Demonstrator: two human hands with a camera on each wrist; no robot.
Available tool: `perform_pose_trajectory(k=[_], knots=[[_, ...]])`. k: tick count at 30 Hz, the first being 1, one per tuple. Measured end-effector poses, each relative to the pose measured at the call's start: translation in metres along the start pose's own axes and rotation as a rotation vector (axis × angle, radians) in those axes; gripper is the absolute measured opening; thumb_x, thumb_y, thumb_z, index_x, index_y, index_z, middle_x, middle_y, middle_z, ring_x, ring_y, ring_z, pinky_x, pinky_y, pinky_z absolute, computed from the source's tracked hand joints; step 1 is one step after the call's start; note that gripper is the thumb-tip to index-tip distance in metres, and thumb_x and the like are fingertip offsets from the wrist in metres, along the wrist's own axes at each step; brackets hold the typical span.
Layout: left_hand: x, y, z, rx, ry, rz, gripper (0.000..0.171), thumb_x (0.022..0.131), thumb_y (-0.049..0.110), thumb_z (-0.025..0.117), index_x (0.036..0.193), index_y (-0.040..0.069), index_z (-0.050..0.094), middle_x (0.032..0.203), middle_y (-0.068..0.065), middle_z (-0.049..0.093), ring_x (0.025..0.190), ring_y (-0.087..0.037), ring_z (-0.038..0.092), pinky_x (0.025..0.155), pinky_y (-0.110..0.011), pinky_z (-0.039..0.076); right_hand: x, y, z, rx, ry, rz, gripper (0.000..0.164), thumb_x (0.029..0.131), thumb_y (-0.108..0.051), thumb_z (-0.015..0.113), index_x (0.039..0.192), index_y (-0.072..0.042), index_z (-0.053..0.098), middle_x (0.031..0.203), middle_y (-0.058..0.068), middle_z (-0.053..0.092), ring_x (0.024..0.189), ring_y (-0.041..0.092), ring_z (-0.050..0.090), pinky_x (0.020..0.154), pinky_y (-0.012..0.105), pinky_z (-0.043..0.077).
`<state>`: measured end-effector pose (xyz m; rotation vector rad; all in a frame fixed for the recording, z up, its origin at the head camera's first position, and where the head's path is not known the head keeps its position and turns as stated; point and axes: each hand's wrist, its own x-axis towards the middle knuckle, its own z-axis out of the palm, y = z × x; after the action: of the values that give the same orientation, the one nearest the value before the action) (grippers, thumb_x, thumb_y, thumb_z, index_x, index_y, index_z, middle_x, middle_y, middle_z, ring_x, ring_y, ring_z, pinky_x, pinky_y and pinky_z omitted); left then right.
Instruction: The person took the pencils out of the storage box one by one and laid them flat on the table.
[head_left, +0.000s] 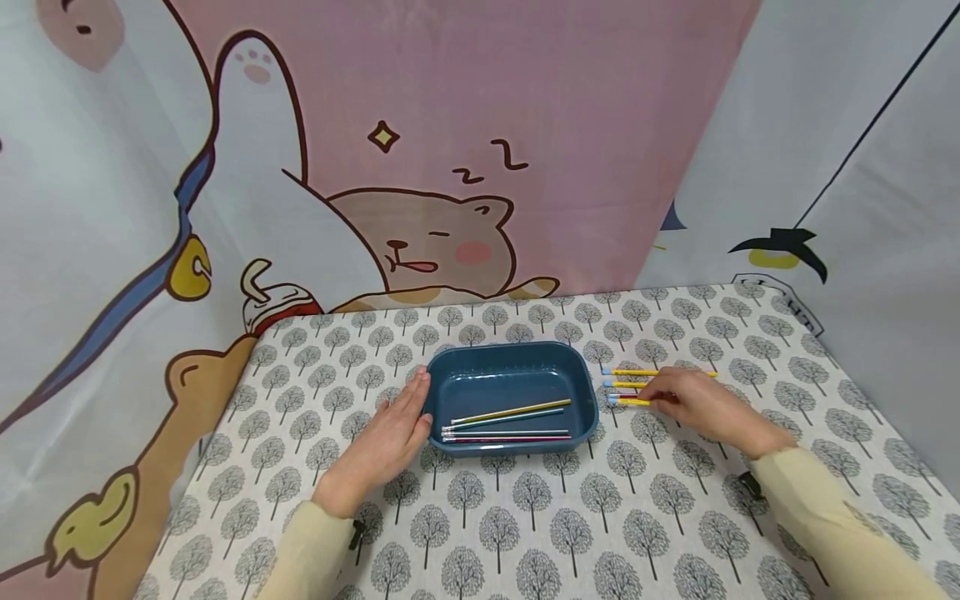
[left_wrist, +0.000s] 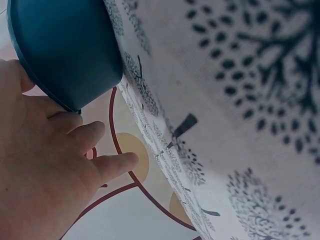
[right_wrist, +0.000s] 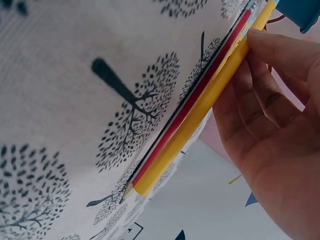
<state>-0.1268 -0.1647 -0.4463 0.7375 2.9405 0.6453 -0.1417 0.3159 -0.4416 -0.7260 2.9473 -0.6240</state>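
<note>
My left hand (head_left: 393, 433) rests with straight fingers against the left wall of a dark blue rectangular tray (head_left: 512, 354); the left wrist view shows the fingers at the tray's rim (left_wrist: 47, 95). To the right of the tray, my right hand (head_left: 693, 404) pinches a yellow pencil (right_wrist: 197, 117) between thumb and fingers. This pencil has a flat, unsharpened end. Directly along it lies a red pencil (right_wrist: 184, 111) with a sharpened tip. More yellow pencils with pale blue erasers, such as one yellow pencil (head_left: 630, 372), lie farther back, partly covered by the right hand.
Several pencils lie in the tray, among them a gold pencil (head_left: 510, 411), a teal pencil (head_left: 525, 417) and a magenta pencil (head_left: 517, 438). A tree-patterned cloth (head_left: 532, 517) covers the table. Cartoon-printed curtains (head_left: 585, 125) stand behind and at the sides.
</note>
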Motion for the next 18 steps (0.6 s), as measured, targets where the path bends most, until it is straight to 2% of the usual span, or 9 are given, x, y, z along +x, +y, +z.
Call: perform_pose_trajectory(k=[12,18], knots=[[-0.0004,-0.0017,0.0007,0.009,-0.006,-0.001,0.062,0.113,0.032,0.037,0.165,0.005,0.015,0.172,-0.012,0.015,0.155,-0.034,0.024,0.118,-0.068,0.027,0.0009,0.0038,0.0023,-0.002,-0.020,0.013,0.022,0.088,0.001,0.077,0.104,-0.015,0.080,0.105,-0.002,0.073,0.099,0.026,0.069,0.086,0.049,0.059],[-0.0001,-0.0015,0.0008,0.008,-0.006,-0.002,0.063,0.113,0.031,0.039,0.165,0.005,0.015,0.172,-0.011,0.014,0.155,-0.033,0.024,0.118,-0.067,0.026,0.0009,0.0056,0.0042,-0.010,-0.021,0.011,0.022,0.088,0.002,0.077,0.103,-0.014,0.080,0.104,-0.003,0.073,0.097,0.023,0.069,0.085,0.046,0.060]])
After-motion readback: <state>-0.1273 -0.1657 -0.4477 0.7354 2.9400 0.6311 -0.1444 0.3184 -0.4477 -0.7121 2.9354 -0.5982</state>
